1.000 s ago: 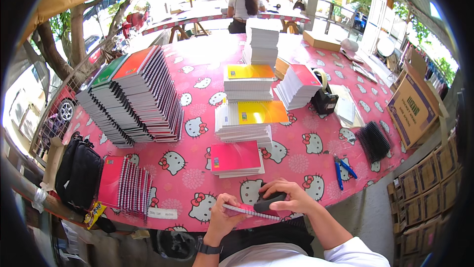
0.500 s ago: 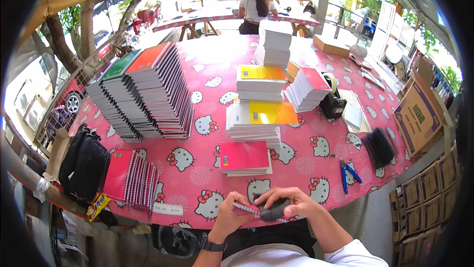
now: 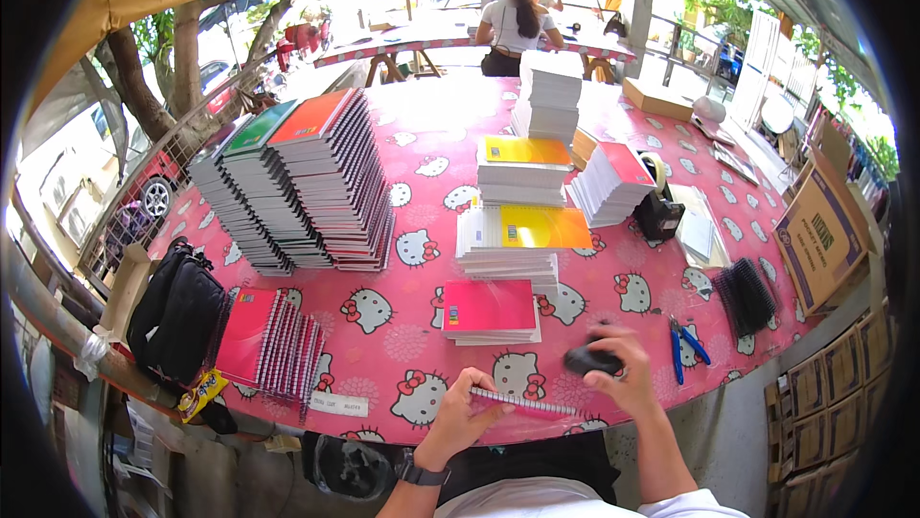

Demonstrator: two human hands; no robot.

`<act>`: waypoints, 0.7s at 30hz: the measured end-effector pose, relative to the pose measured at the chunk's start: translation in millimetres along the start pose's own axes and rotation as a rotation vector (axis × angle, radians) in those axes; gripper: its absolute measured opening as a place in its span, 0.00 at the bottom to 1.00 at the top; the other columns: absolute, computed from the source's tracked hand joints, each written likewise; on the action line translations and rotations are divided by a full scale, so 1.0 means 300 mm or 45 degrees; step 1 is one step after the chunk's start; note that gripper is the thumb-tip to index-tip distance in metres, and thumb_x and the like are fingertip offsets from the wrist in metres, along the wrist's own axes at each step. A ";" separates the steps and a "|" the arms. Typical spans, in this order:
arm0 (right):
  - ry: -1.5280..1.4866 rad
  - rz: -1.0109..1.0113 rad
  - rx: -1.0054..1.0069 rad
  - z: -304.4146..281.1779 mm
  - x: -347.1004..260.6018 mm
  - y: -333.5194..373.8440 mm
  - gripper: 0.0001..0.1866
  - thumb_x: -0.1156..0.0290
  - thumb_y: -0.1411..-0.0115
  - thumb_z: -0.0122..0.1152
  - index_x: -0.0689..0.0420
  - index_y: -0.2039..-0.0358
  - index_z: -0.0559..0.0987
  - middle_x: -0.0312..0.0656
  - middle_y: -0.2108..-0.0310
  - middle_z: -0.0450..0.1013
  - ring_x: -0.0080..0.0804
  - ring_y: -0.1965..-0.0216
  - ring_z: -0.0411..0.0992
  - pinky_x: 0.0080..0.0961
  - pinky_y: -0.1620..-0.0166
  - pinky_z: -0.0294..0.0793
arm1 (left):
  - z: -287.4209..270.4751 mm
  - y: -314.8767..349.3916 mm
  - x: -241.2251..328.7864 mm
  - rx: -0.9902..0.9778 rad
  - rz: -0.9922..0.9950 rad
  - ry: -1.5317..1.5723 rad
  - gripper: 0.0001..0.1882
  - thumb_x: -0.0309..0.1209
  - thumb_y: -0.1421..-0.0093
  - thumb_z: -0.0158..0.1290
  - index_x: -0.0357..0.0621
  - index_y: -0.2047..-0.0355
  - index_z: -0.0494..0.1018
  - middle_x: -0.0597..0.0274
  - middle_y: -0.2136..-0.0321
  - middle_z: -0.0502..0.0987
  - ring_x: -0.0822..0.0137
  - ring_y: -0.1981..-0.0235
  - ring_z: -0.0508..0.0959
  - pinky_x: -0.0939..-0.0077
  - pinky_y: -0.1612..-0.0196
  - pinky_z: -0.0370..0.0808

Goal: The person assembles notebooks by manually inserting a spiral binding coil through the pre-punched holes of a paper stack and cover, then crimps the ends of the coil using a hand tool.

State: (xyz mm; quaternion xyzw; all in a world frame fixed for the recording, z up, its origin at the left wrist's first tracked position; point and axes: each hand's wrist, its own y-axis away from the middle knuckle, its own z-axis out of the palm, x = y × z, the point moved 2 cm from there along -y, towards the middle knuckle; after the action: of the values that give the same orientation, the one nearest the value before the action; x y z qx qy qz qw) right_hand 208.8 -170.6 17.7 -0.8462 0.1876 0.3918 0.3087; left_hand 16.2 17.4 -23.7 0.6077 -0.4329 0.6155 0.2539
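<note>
My left hand (image 3: 454, 430) pinches the end of a spiral notebook (image 3: 527, 405) with a pink cover, its bound edge turned up, at the table's front edge. In my right hand (image 3: 628, 369) is a dark rounded handheld object (image 3: 592, 358), held a little above the table to the right of the notebook; its exact kind does not show. Just beyond both hands lies a short stack of pink-covered notebook pages (image 3: 489, 310). Blue-handled pliers (image 3: 687, 353) lie to the right of my right hand, beside a pile of black binding coils (image 3: 746, 298).
Tall stacks of spiral notebooks (image 3: 331, 183) rise at the left, with pink notebooks (image 3: 259, 341) and a black bag (image 3: 172, 312) nearer. Yellow-covered stacks (image 3: 527, 230) and a tape dispenser (image 3: 659, 214) stand beyond. A cardboard box (image 3: 822, 235) is at right; a person (image 3: 516, 24) sits far off.
My right hand has moved right, away from the notebook, carrying the dark object. The notebook's spiral edge is now uncovered in my left hand. The view has shifted slightly.
</note>
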 end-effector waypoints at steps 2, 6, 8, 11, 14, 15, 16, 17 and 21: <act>0.674 0.030 0.207 -0.080 0.089 0.037 0.27 0.54 0.55 0.72 0.58 0.59 0.79 0.47 0.50 0.73 0.47 0.46 0.67 0.38 0.42 0.63 | 0.009 -0.020 0.070 0.026 -0.037 -0.082 0.16 0.27 0.49 0.65 0.41 0.65 0.68 0.67 0.69 0.71 0.75 0.67 0.72 0.79 0.63 0.72; 0.766 -0.098 0.092 -0.122 -0.024 0.023 0.22 0.63 0.54 0.72 0.58 0.59 0.79 0.45 0.51 0.73 0.44 0.47 0.68 0.39 0.42 0.64 | 0.011 -0.047 0.138 0.024 0.139 -0.162 0.14 0.24 0.46 0.62 0.38 0.62 0.71 0.63 0.68 0.74 0.73 0.66 0.75 0.79 0.64 0.74; 0.226 -0.161 0.061 -0.043 -0.142 -0.026 0.21 0.66 0.54 0.72 0.58 0.59 0.79 0.44 0.51 0.73 0.44 0.48 0.69 0.38 0.44 0.65 | 0.027 -0.040 0.140 0.124 0.148 0.008 0.13 0.22 0.46 0.61 0.38 0.61 0.74 0.61 0.67 0.76 0.73 0.67 0.77 0.80 0.64 0.74; -0.100 -0.220 -0.085 0.105 -0.275 -0.051 0.19 0.73 0.52 0.70 0.58 0.58 0.79 0.43 0.56 0.75 0.39 0.56 0.72 0.31 0.54 0.72 | 0.041 -0.030 0.166 0.220 0.239 0.003 0.11 0.20 0.47 0.61 0.38 0.61 0.77 0.59 0.67 0.79 0.74 0.67 0.78 0.82 0.65 0.75; -0.147 -0.244 -0.094 0.159 -0.284 -0.048 0.17 0.76 0.51 0.70 0.59 0.59 0.79 0.43 0.60 0.76 0.32 0.65 0.75 0.26 0.62 0.75 | 0.032 -0.014 0.222 0.264 0.284 -0.063 0.11 0.18 0.48 0.62 0.36 0.63 0.79 0.58 0.67 0.79 0.75 0.67 0.78 0.84 0.65 0.74; -0.154 -0.294 -0.088 0.161 -0.294 -0.053 0.16 0.76 0.50 0.69 0.59 0.59 0.79 0.43 0.62 0.75 0.31 0.66 0.74 0.25 0.64 0.75 | 0.026 -0.010 0.234 0.277 0.284 -0.076 0.11 0.18 0.49 0.62 0.36 0.63 0.79 0.59 0.67 0.79 0.75 0.68 0.77 0.84 0.65 0.74; -0.155 -0.336 -0.092 0.162 -0.303 -0.054 0.16 0.77 0.50 0.68 0.59 0.59 0.79 0.43 0.63 0.75 0.30 0.68 0.74 0.24 0.65 0.75 | 0.021 -0.001 0.231 0.297 0.269 -0.054 0.11 0.17 0.49 0.62 0.36 0.64 0.79 0.58 0.67 0.80 0.75 0.67 0.77 0.84 0.65 0.74; -0.160 -0.339 -0.095 0.164 -0.313 -0.057 0.15 0.77 0.49 0.68 0.59 0.59 0.79 0.43 0.64 0.75 0.31 0.68 0.74 0.24 0.66 0.75 | 0.013 0.008 0.226 0.316 0.254 -0.031 0.11 0.17 0.49 0.62 0.36 0.64 0.79 0.58 0.67 0.80 0.75 0.67 0.77 0.84 0.65 0.74; -0.216 -0.335 -0.038 0.188 -0.326 -0.059 0.13 0.76 0.47 0.67 0.60 0.60 0.78 0.42 0.66 0.74 0.31 0.68 0.74 0.24 0.67 0.74 | 0.018 0.007 0.212 0.377 0.313 0.117 0.08 0.17 0.48 0.61 0.35 0.66 0.79 0.57 0.67 0.80 0.73 0.68 0.79 0.83 0.67 0.74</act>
State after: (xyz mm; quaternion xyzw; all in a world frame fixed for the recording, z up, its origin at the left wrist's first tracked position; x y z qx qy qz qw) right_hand 126.9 -112.4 72.0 -0.8317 0.0424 0.4209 0.3596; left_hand 8.7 -1.7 36.8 0.5523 -0.3966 0.7259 0.1040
